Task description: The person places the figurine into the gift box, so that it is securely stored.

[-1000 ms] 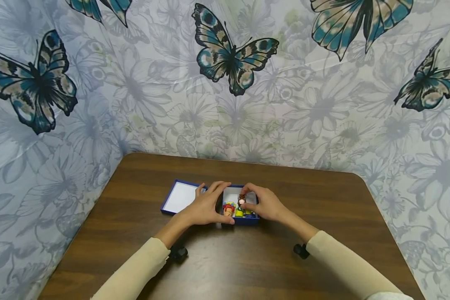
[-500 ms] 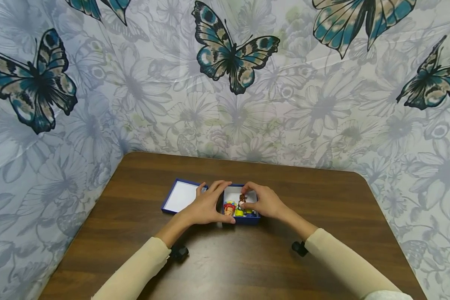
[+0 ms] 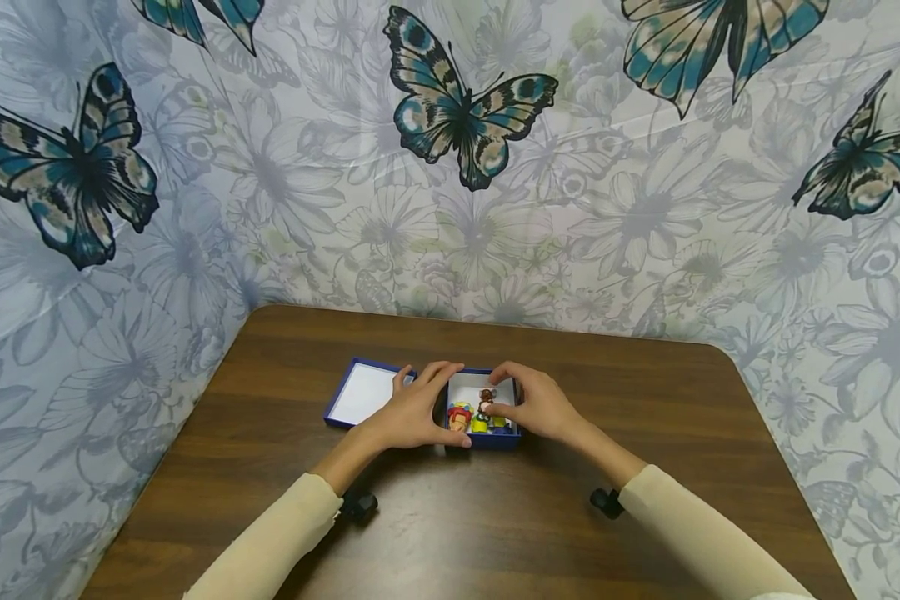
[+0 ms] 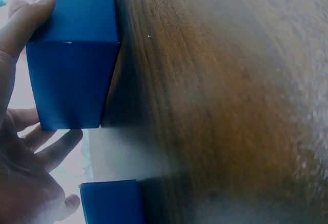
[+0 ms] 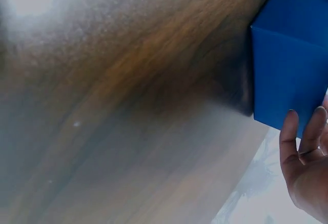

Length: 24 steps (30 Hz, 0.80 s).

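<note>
A small blue box [image 3: 483, 442] with a white inside stands on the table, several toy figurines in its near part. My left hand [image 3: 412, 414] grips its left end, thumb on the front wall and fingers at the far side; in the left wrist view the thumb presses the blue wall [image 4: 72, 85]. Inside, a brown-haired figurine [image 3: 487, 395] stands upright beside a red-and-yellow figurine [image 3: 459, 416]. My right hand [image 3: 540, 406] is over the box's right end, thumb tip at the brown-haired figurine, index finger apart above it. The right wrist view hides the figurines behind the box wall.
A blue-edged lid [image 3: 362, 393], white inside up, lies left of the box, partly behind the left hand. Both rest on a brown wooden table [image 3: 487, 525]. A butterfly-print cloth [image 3: 480, 242] hangs behind the table's far edge.
The right index finger has lifted up and away from the brown-haired figurine, which shows more fully. The left hand keeps its grip on the box.
</note>
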Motion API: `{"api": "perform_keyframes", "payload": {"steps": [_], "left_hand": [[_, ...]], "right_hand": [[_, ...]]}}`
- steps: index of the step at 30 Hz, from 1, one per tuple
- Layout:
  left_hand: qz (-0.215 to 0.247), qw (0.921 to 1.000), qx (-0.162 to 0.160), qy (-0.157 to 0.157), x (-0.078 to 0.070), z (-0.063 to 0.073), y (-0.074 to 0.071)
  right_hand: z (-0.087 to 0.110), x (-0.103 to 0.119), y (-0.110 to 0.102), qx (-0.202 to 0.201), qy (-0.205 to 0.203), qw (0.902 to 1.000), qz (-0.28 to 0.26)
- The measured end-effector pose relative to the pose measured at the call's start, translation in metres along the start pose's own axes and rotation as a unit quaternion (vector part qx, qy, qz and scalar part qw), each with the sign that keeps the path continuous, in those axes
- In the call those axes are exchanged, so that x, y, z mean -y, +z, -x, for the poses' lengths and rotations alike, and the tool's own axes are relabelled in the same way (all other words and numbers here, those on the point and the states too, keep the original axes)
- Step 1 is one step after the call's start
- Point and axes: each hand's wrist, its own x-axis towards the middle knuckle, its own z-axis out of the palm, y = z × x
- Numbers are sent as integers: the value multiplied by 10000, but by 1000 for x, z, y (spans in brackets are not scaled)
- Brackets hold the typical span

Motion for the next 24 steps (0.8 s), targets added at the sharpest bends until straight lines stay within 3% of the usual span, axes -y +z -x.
{"api": "perform_keyframes", "payload": {"steps": [12,24], "left_hand": [[-172,9998,60,-55,-7,2,-4],[-387,9992,-117,52,-7,8,-1]], "right_hand": [[29,-7,-18,-627,177,9951,-748],[40,-4,-17,-907,40,9940,-604]]}}
